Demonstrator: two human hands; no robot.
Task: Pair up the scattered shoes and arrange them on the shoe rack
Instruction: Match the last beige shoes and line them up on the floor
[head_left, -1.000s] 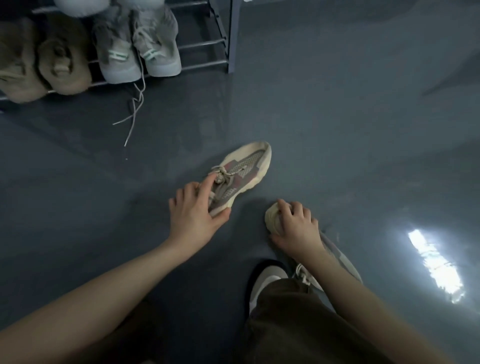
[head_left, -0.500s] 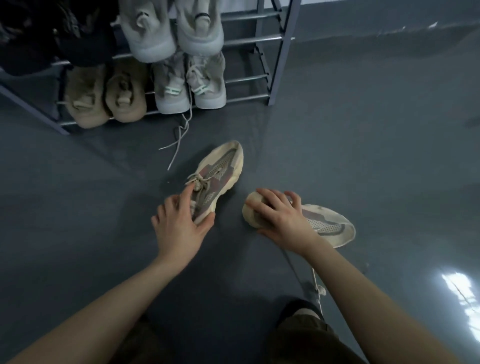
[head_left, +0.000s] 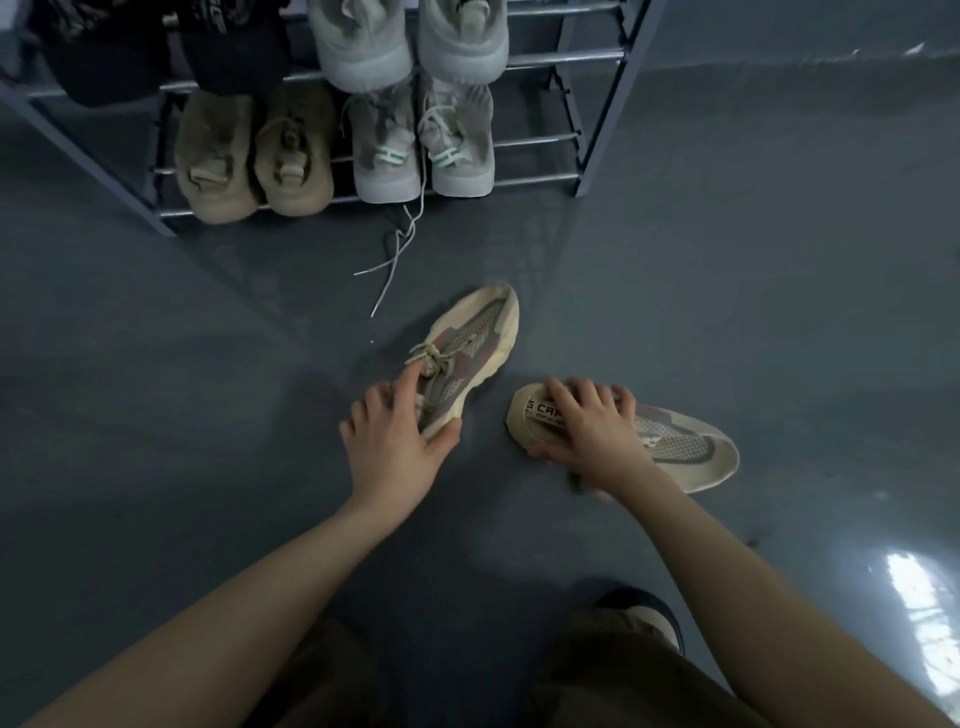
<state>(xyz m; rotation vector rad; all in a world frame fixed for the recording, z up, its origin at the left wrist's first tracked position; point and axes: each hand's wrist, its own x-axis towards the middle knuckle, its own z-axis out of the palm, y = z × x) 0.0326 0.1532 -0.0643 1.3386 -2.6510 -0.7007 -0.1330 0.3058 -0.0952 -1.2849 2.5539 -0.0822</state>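
Two matching beige mesh sneakers lie on the grey floor. The left sneaker (head_left: 470, 343) points its toe toward the rack; my left hand (head_left: 397, 436) grips its heel end, index finger on the laces. The right sneaker (head_left: 675, 441) lies with its toe pointing right and its printed heel to the left; my right hand (head_left: 589, 426) is clamped over its heel and collar. The metal shoe rack (head_left: 597, 135) stands at the top of the view, its lower shelf free at the right end.
On the rack's lower shelf sit a tan fuzzy pair (head_left: 254, 156) and a grey-white laced pair (head_left: 421, 140), whose loose laces (head_left: 395, 254) trail onto the floor. Pale boots (head_left: 405, 41) and dark items (head_left: 156, 47) fill the upper shelf. My knees and a foot (head_left: 644, 618) are below.
The view has tilted up, so more of the rack shows. The right sneaker has swung out from under my leg, toe now pointing right. Both hands stay on the shoes.
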